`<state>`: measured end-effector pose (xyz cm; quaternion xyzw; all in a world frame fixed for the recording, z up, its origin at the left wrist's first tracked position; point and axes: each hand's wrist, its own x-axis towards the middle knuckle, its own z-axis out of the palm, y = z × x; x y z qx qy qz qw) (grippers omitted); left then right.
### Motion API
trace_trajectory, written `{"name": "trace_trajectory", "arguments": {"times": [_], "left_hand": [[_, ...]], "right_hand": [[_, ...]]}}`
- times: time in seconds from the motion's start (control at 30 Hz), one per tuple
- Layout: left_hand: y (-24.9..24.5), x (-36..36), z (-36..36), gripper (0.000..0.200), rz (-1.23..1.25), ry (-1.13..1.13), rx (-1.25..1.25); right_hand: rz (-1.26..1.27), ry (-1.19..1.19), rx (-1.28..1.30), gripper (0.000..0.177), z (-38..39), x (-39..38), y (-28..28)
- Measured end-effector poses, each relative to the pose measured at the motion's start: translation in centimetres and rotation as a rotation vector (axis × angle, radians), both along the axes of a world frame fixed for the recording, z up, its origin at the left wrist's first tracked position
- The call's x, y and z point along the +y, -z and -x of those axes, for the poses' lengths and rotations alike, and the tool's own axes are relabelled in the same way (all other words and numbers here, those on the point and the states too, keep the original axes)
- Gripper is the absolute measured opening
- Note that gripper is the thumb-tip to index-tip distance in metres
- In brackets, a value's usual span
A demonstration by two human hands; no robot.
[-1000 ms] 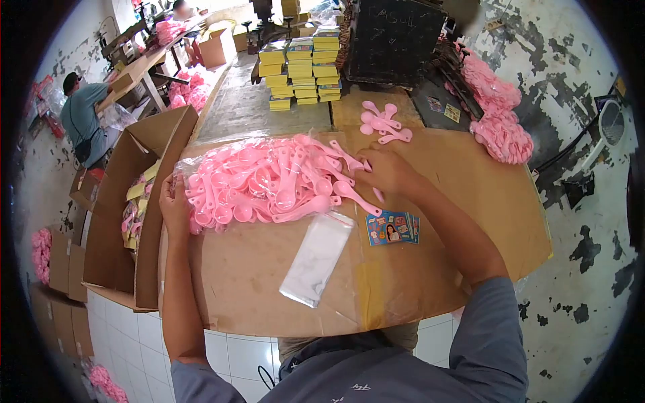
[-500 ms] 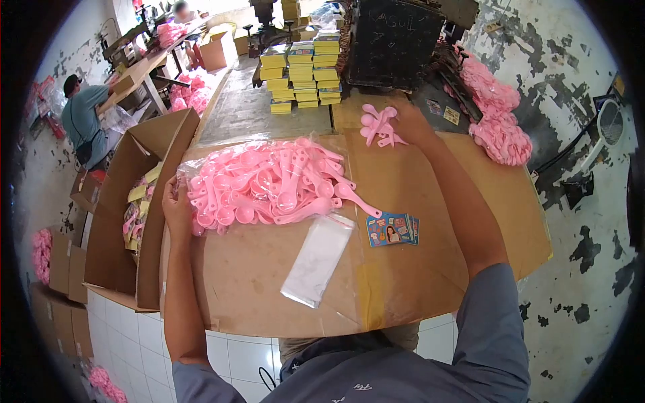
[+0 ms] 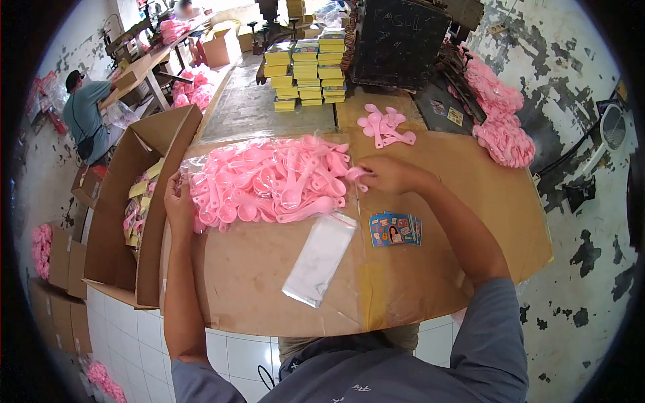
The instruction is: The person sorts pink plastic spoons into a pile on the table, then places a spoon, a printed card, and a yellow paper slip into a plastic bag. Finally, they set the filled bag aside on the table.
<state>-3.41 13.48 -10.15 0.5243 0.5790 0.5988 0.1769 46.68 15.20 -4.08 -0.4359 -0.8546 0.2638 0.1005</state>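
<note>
A clear plastic bag full of pink measuring spoons [image 3: 262,181] lies on the cardboard-covered table. At the bag's left edge, my left hand [image 3: 178,201] is closed on the plastic. My right hand [image 3: 390,174] is at the bag's right end, its fingers pinched on a pink spoon [image 3: 359,176]; how many it holds is partly hidden. Beyond that hand rests a small pile of loose pink spoons [image 3: 384,126]. Nearer me are a stack of clear plastic sleeves [image 3: 319,258] and a few fanned blue picture cards [image 3: 396,230].
An open cardboard box [image 3: 151,255] stands against the table's left side. Yellow-edged card stacks [image 3: 307,74] and a black metal box [image 3: 396,43] are at the back. Bundled pink spoons [image 3: 504,127] lie at the right. A seated person [image 3: 87,114] works at far left.
My right hand has come from the loose spoon pile back towards me and left to the bag's end. The pile now lies free of it. My left hand stays on the bag.
</note>
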Motion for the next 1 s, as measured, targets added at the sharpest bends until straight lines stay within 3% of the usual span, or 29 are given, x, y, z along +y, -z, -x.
{"name": "trace_trajectory", "arguments": {"times": [0.1, 0.2, 0.3, 0.4, 0.47, 0.53, 0.6, 0.63, 0.77, 0.83, 0.93, 1.0], "left_hand": [[0.1, 0.1, 0.0, 0.032, -0.018, -0.002, 0.011], [-0.3, -0.1, -0.4, 0.034, -0.029, 0.010, 0.004], [-0.3, -0.2, -0.2, 0.035, -0.014, 0.001, 0.026], [-0.2, -0.2, -0.3, 0.035, -0.017, -0.015, 0.031], [0.4, 0.3, 0.2, 0.035, -0.013, 0.000, 0.011], [0.1, 0.3, 0.2, 0.036, 0.001, -0.007, 0.039], [-0.1, 0.1, -0.1, 0.036, 0.006, -0.005, 0.041], [-0.3, -0.1, -0.3, 0.036, 0.003, 0.003, 0.030], [0.4, 0.1, 0.5, 0.035, -0.043, -0.038, 0.197], [-1.0, -0.7, -0.5, 0.035, 0.021, -0.025, 0.132], [-1.0, -1.0, -0.6, 0.037, 0.021, -0.049, 0.185], [-1.2, -1.0, -0.5, 0.038, 0.036, -0.063, 0.209]], "right_hand": [[0.105, 0.008, -0.106, 0.033, -1.7, 1.0, -4.0], [0.009, 0.059, -0.191, 0.036, -4.3, 3.0, -4.5], [-0.181, 0.103, 0.014, 0.034, -7.4, 5.4, -4.5], [-0.288, 0.448, -0.194, 0.033, -8.6, 7.2, -3.6], [-0.525, 0.431, -0.111, 0.034, -7.7, 6.8, -1.4], [-0.506, 0.322, -0.092, 0.043, -4.7, 5.7, -1.3], [-0.480, 0.075, -0.054, 0.052, -1.1, 4.2, -1.0], [-0.588, -0.075, 0.009, 0.052, 0.1, 3.6, -0.2], [-0.386, -0.050, -0.106, 0.044, 2.4, 3.7, -0.6], [-0.299, -0.007, -0.223, 0.039, 2.5, 3.6, -1.8], [-0.369, -0.142, 0.031, 0.038, 0.2, 6.2, 1.1], [-0.369, -0.108, -0.048, 0.032, -1.8, 7.1, 0.4]]}}
